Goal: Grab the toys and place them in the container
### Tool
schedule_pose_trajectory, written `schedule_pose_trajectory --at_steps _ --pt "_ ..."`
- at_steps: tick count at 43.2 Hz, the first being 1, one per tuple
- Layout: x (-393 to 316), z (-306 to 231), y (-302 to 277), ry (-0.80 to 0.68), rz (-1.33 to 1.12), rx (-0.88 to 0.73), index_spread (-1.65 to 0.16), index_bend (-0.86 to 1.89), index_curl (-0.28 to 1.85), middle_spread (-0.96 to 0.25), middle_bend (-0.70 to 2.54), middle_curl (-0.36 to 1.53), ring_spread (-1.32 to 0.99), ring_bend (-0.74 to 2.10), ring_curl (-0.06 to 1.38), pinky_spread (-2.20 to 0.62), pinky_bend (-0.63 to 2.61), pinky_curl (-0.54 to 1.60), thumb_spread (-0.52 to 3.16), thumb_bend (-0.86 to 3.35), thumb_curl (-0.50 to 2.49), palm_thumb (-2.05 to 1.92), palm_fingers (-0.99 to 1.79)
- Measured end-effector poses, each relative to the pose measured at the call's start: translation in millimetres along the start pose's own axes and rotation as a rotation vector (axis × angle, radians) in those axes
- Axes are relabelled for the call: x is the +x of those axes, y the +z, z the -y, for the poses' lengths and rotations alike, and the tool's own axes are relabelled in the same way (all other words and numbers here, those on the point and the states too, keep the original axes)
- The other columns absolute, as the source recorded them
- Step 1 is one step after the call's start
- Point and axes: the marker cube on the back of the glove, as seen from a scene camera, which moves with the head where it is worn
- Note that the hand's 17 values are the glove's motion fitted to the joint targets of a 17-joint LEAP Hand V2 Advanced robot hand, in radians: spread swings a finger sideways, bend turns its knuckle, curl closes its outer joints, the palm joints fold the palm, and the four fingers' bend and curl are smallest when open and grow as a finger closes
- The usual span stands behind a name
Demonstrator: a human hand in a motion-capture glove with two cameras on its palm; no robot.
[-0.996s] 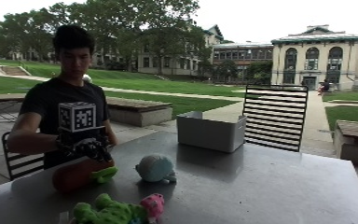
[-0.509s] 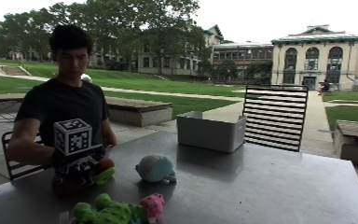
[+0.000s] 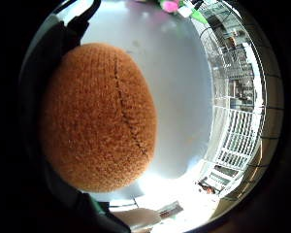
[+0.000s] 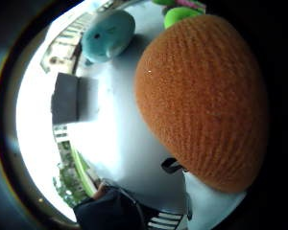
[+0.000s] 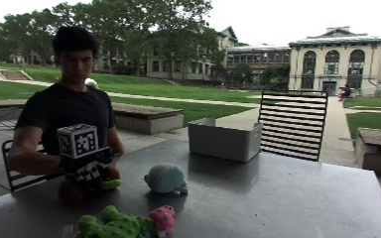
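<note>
One orange knitted egg-shaped plush toy [image 5: 73, 191] lies on the grey surface [image 5: 276, 198] directly under the gloved right hand [image 5: 88, 171], its long axis across the palm. Whether the fingers grasp it I cannot tell. The grey rectangular container [image 5: 223, 141] stands well apart, across the surface.

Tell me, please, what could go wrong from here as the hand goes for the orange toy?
The gloved right hand sits over the round orange knitted toy; its fingers' hold isn't visible, so the toy might roll or slip free when lifted. The grey container stands across the table, and the teal plush lies roughly between, so a low carry could knock it.
</note>
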Motion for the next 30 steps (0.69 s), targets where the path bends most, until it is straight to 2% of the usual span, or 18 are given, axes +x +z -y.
schedule_pose_trajectory --at_steps 8,15,20,30 --pt "6.9 9.8 3.8 -0.001 -0.053 0.094 -0.16 0.65 0.65 -0.09 0.94 0.62 -0.25 1.27 0.43 -0.4 0.56 0.41 1.03 0.43 0.51 0.84 1.34" --pt "2.8 35.8 -15.4 0.013 -0.079 0.06 -0.16 0.68 0.71 -0.14 1.02 0.64 -0.29 1.32 0.46 -0.45 0.66 0.45 0.76 0.35 0.58 0.81 1.29" --pt "-13.8 50.1 -46.4 0.002 -0.057 0.068 -0.17 0.65 0.74 -0.18 1.06 0.65 -0.31 1.35 0.48 -0.46 0.72 0.46 0.6 0.25 0.61 0.72 1.22" --pt "-65.6 81.9 -133.6 -0.025 -0.077 0.144 -0.21 0.47 0.8 -0.24 1.12 0.67 -0.33 1.42 0.5 -0.46 0.82 0.47 0.56 0.1 0.66 0.57 1.15"
